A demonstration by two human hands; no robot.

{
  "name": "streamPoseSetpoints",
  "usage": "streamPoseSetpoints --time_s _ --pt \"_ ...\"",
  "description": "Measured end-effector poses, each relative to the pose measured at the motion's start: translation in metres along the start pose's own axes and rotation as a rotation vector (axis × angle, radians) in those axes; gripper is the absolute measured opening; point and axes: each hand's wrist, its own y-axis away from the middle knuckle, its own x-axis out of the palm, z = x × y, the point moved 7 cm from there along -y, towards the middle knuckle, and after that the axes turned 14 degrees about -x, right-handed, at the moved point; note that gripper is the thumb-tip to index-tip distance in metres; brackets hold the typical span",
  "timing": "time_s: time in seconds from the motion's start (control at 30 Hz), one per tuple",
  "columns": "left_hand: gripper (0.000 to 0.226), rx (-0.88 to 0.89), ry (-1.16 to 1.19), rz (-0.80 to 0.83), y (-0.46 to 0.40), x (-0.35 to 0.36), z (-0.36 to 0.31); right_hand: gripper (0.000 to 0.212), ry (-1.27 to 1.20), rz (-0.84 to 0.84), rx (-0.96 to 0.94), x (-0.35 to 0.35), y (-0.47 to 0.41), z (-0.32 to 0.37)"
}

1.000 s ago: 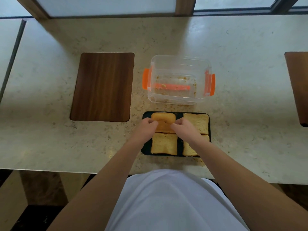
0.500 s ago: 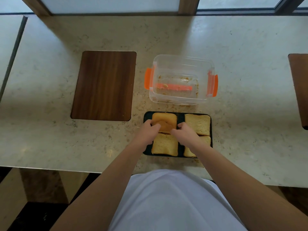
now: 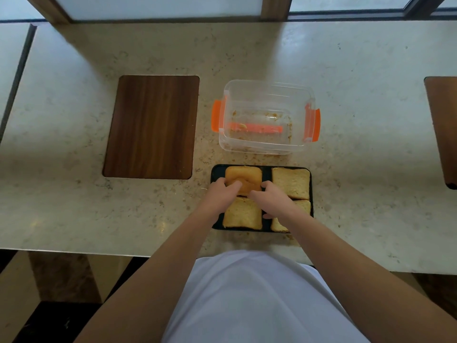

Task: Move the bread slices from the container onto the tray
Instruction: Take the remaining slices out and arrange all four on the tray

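A black tray (image 3: 312, 189) lies near the counter's front edge with several bread slices on it. The far-left slice (image 3: 244, 178) is darker, crust side up. My left hand (image 3: 221, 191) grips its left near corner and my right hand (image 3: 270, 198) its right near edge. Lighter slices lie at far right (image 3: 291, 181), near left (image 3: 243, 215) and near right (image 3: 303, 206), the last partly hidden by my right wrist. Behind the tray stands the clear container (image 3: 268, 90) with orange clips, holding only crumbs.
A dark wooden board (image 3: 152, 126) lies left of the container. Another wooden board (image 3: 442, 127) shows at the right edge. Crumbs are scattered on the marble counter (image 3: 74, 194) between container and tray. Windows run along the far side.
Both hands stay on the far-left slice, which has settled a little flatter on the tray. My fingers have spread slightly along its near edge. Nothing else has moved.
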Motion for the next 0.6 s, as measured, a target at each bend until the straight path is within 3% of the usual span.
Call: streamPoseSetpoints --time_s 0.47,0.6 --pt "0.060 0.004 -0.010 -0.026 -0.003 -0.015 0.007 0.068 0.009 0.031 0.012 0.012 -0.011 -0.003" --pt "0.046 0.005 -0.008 -0.041 -0.002 -0.022 0.010 0.063 0.010 0.027 -0.007 0.016 -0.013 -0.001"
